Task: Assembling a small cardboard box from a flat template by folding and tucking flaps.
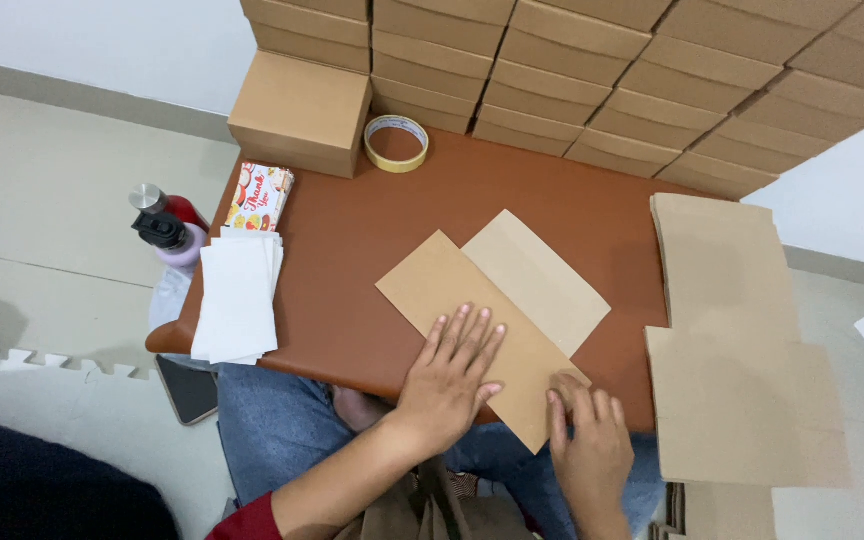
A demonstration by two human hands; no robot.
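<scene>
Two bare hands show at the bottom centre of the frame, the left hand [449,380] and the right hand [589,445], neither wearing rings or a watch. A dark red sleeve [249,522] ends near the lower left. Blue denim jeans [277,420] cover the legs below the table edge.

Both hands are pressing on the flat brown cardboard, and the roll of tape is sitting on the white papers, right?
Not quite. The head view shows the roll of tape on the brown table, beside a closed box. The white papers have nothing on them. Both hands, left hand and right hand, do press the cardboard.
</scene>
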